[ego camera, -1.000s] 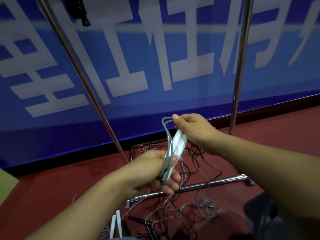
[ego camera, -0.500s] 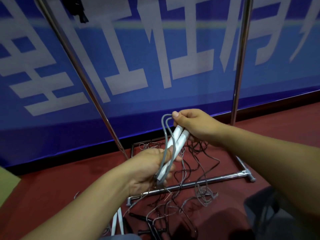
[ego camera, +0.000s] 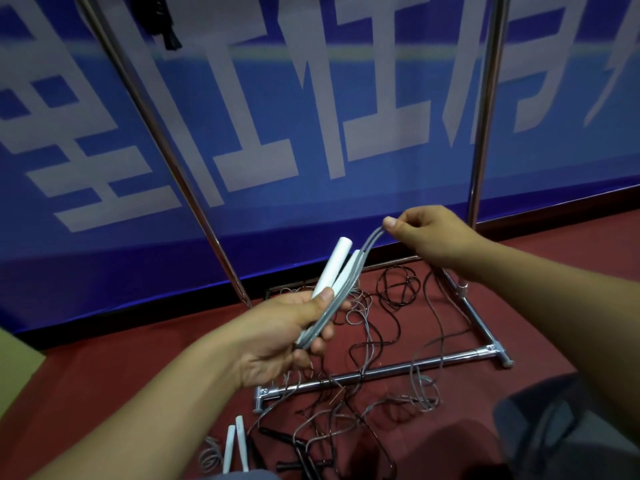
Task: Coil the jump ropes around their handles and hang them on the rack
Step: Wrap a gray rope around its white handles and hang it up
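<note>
The left hand (ego camera: 277,336) grips two white handles (ego camera: 334,268) together with a bundle of grey rope (ego camera: 332,303), thumb pressed over them, fingers curled beneath. The handles tilt up and to the right, their far ends free above the hand. From beside the handles the rope runs up to the right as a looped end, and the right hand (ego camera: 427,237) pinches that loop between thumb and curled fingers, a little higher and farther than the left hand.

Below both hands stands the rack (ego camera: 381,370), a chrome frame: a near base bar lies across the red floor (ego camera: 104,375), a side bar runs back on the right, and two uprights rise toward the top edge, the left one leaning. More ropes (ego camera: 391,327), black and grey, lie tangled on the floor inside and over the base. Near the bottom edge lie another pair of white handles (ego camera: 235,445) and some black handles (ego camera: 301,455). A black coiled rope (ego camera: 166,22) hangs at the top left. Behind the rack stretches a blue banner (ego camera: 311,116) with large white characters.
</note>
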Tool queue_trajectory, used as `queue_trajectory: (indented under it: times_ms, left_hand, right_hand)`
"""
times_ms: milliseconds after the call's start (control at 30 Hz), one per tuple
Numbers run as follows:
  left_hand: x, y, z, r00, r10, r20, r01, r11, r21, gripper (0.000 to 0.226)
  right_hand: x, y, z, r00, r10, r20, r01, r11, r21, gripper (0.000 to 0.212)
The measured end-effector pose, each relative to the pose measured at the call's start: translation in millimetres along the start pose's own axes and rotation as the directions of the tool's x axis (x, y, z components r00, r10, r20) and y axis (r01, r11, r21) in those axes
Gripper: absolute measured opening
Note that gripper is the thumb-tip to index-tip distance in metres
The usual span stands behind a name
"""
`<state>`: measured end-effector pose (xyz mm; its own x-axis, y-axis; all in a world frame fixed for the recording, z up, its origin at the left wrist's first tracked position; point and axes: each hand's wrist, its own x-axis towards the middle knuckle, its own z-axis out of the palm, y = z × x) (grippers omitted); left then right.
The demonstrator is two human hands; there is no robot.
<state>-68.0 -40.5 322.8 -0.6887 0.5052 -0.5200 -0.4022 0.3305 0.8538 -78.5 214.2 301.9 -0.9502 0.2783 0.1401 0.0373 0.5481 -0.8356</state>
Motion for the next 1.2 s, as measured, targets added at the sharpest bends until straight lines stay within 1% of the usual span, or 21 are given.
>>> queue_trajectory:
  times_ms: [100, 167, 267, 333, 400, 467, 533, 600, 667, 800, 900, 1000, 1033, 1100, 1200]
  left_hand:
    - [-0.7, -0.5, -0.2, 0.998, 0.008, 0.059, -0.009, 1.000, 0.017, 0.033]
    - [-2.6, -0.5, 0.6, 0.995, -0.009, 0.101, 0.010, 1.000, -0.006, 0.031]
    - [-4.8, 1.1, 0.3, 0.986, -0.034, 0.166, 0.046, 0.997, -0.068, 0.021]
    - [-6.0, 2.9, -0.3, 0.977, -0.041, 0.208, 0.055, 0.997, -0.061, 0.015]
    - [-6.6, 3.9, -0.4, 0.976, -0.041, 0.214, 0.049, 0.998, -0.034, 0.014]
    - [-6.2, 3.5, 0.5, 0.981, -0.030, 0.189, 0.032, 0.999, -0.007, 0.019]
    - [-4.8, 2.0, 1.1, 0.985, -0.018, 0.173, 0.019, 1.000, -0.001, 0.024]
    - [-3.4, 0.6, 0.3, 0.985, -0.012, 0.170, 0.012, 1.000, 0.001, 0.027]
    - [-3.3, 0.4, 0.2, 0.986, -0.014, 0.168, 0.013, 1.000, 0.011, 0.030]
    - [-4.7, 0.4, 6.0, 0.981, -0.019, 0.195, 0.014, 1.000, 0.028, 0.031]
    - [-5.4, 0.5, 10.1, 0.970, -0.039, 0.241, 0.044, 0.999, -0.015, 0.028]
    - [-4.6, 0.1, 9.7, 0.958, -0.062, 0.280, 0.082, 0.995, -0.061, 0.046]
    - [-3.7, 0.0, 9.0, 0.955, -0.067, 0.290, 0.093, 0.993, -0.078, 0.048]
    - [-2.6, 0.3, 7.5, 0.948, -0.069, 0.311, 0.110, 0.987, -0.115, 0.043]
    - [-3.2, 1.9, 6.8, 0.947, -0.066, 0.314, 0.116, 0.983, -0.145, 0.027]
  right_hand:
    - [-1.0, -2.4, 0.3, 1.000, -0.006, -0.021, 0.006, 1.000, 0.005, 0.044]
    - [-1.5, -4.7, 0.6, 0.999, -0.015, -0.036, 0.016, 1.000, 0.013, 0.043]
    - [-2.5, -7.0, 1.3, 0.999, -0.018, -0.049, 0.021, 0.999, 0.045, 0.042]
    - [-3.5, -8.4, 2.7, 0.999, -0.019, -0.050, 0.022, 0.997, 0.067, 0.043]
    - [-4.0, -9.6, 5.8, 0.999, -0.018, -0.051, 0.022, 0.997, 0.079, 0.043]
    - [-4.3, -11.4, 9.3, 0.999, 0.001, -0.047, 0.004, 0.994, 0.108, 0.043]
    - [-5.0, -13.7, 12.6, 0.999, 0.045, -0.015, -0.042, 0.981, 0.191, 0.038]
    - [-6.1, -17.4, 16.2, 0.994, 0.089, 0.062, -0.105, 0.939, 0.326, 0.034]
    - [-8.8, -22.3, 20.5, 0.984, 0.105, 0.142, -0.155, 0.898, 0.411, 0.030]
    - [-18.1, -32.9, 34.7, 0.976, 0.060, 0.208, -0.146, 0.891, 0.430, 0.033]
    - [-23.6, -38.2, 42.4, 0.981, 0.015, 0.191, -0.101, 0.887, 0.451, 0.043]
    - [-26.5, -41.9, 42.1, 0.984, -0.064, 0.164, -0.019, 0.889, 0.458, 0.049]
    - [-27.3, -43.0, 41.1, 0.984, -0.078, 0.162, -0.005, 0.889, 0.458, 0.051]
    - [-27.9, -43.9, 39.7, 0.982, -0.081, 0.173, -0.005, 0.892, 0.451, 0.053]
    - [-29.2, -44.7, 36.7, 0.975, -0.072, 0.212, -0.028, 0.901, 0.434, 0.049]
